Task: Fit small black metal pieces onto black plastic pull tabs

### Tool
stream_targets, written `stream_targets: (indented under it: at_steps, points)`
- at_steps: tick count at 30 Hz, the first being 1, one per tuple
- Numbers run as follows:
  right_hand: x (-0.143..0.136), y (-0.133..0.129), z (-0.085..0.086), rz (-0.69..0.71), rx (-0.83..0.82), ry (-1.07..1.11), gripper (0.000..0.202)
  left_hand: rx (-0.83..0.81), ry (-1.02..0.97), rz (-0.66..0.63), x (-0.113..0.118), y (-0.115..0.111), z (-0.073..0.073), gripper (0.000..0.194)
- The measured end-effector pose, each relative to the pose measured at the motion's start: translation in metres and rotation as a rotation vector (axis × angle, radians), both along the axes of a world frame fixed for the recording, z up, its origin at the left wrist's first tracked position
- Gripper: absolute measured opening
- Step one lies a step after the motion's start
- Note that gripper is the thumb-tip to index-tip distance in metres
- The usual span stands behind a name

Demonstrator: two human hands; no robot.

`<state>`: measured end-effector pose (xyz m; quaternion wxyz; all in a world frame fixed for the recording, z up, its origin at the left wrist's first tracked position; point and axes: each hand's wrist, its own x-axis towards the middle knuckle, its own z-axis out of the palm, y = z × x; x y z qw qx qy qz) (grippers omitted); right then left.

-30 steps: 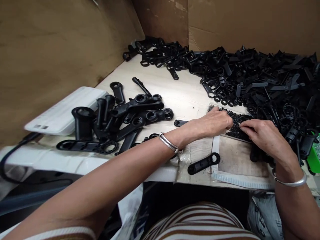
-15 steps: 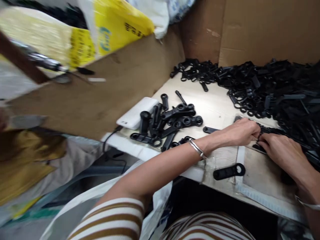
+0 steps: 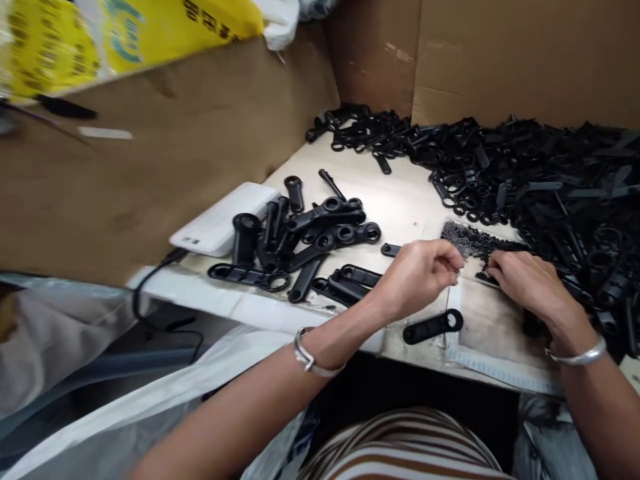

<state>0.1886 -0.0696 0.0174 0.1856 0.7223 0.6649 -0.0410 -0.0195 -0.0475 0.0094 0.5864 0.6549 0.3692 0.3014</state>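
My left hand [image 3: 420, 277] is over the front of the worktop, thumb and fingers pinched together; what lies between the tips is too small to name. To its right, my right hand [image 3: 530, 283] rests at the edge of a heap of tiny black parts [image 3: 473, 240], its fingertips closed down among them. What it grips, if anything, is hidden. A single black lever with a ring end [image 3: 433, 327] lies just below my left hand. Several similar black levers [image 3: 325, 237] are piled left of my hands.
A large heap of black parts [image 3: 540, 167] covers the back and right, against a cardboard wall [image 3: 525, 60]. At the left are a white box-shaped device [image 3: 225, 220] with a black cable [image 3: 143, 300], and a brown board [image 3: 150, 187]. Yellow plastic bags [image 3: 165, 30] lie behind it.
My left hand has drawn away from my right hand, toward the left and front. My right hand stays by the tiny parts. The camera view has shifted to the right.
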Motion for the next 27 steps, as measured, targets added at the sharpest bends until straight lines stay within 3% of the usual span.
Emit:
stream_targets:
  at_steps: [4, 10, 13, 16, 22, 27]
  points:
    - [0.008, -0.007, 0.002, 0.012, 0.192, 0.226, 0.021, -0.189, -0.137, 0.052, -0.003, -0.017, -0.004, 0.008]
    - [0.008, -0.031, 0.006, -0.188, 0.374, 1.132, 0.012, -0.386, -0.335, 0.108, 0.008, -0.032, -0.012, 0.010]
    - [-0.005, -0.045, 0.005, -0.196, 0.389, 1.374, 0.012, -0.422, -0.383, 0.109, 0.011, -0.035, -0.014, 0.010]
    - [-0.016, -0.054, -0.001, -0.114, 0.444, 1.375, 0.006, -0.426, -0.401, 0.104, 0.013, -0.037, -0.014, 0.011]
    - [-0.021, -0.063, -0.009, 0.109, 0.561, 1.117, 0.003, -0.397, -0.411, 0.107, 0.013, -0.039, -0.017, 0.011]
    - [-0.022, -0.064, -0.008, 0.170, 0.562, 1.000, 0.004, -0.360, -0.410, 0.098, 0.013, -0.040, -0.020, 0.013]
